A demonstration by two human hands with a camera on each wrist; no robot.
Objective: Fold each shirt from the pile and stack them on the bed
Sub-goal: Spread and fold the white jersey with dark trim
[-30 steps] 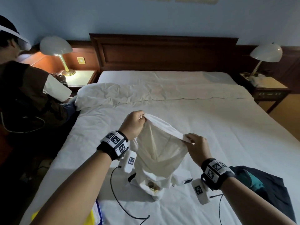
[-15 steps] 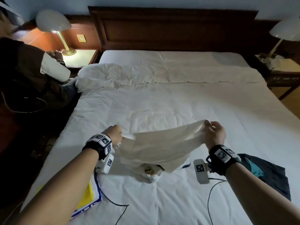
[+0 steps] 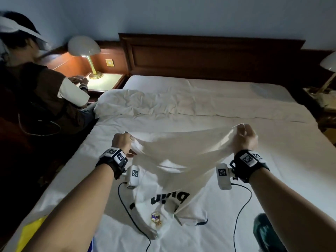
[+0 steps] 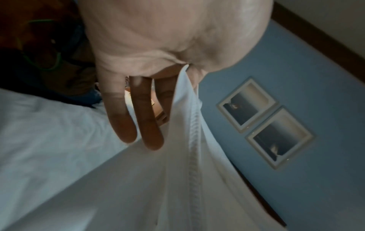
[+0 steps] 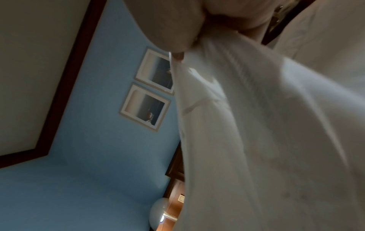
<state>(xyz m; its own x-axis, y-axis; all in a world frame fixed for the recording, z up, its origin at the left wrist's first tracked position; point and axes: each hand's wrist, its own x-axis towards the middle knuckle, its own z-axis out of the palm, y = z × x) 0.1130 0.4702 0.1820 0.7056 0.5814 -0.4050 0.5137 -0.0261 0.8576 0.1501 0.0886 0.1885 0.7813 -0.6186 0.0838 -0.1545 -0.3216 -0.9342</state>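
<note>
The white football shirt hangs stretched above the bed's near edge, crest end resting on the sheet. The left hand pinches one hem corner and the right hand the other. A dark garment lies at the near right corner, something yellow at the near left. A seated person is beside the lit lamp.

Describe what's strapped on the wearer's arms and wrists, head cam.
Both forearms are bare, no sleeves. The left hand and right hand each sit above a black wrist strap carrying white blocks with black square tags. A white camera pod with its own tag hangs beneath each wrist, trailing a black cable.
</note>
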